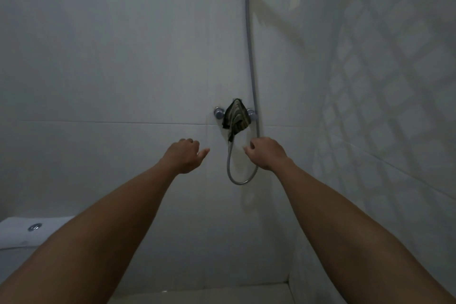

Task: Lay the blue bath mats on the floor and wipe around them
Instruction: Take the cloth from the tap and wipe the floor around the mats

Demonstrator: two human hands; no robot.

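No blue bath mats show anywhere in the frame, so by this view nothing is laid and no wiping is done; the whole task looks ahead. Both arms reach toward the white tiled wall at centre. The left hand [183, 155] and right hand [265, 153] have loosely curled fingers and hold nothing. Just above them a dark striped cloth [236, 116] hangs over the shower tap [218, 113], likely the wiping rag. A shower hose [251, 57] loops below. A toilet cistern [22, 232] sits lower left; a strip of floor shows at the bottom edge.
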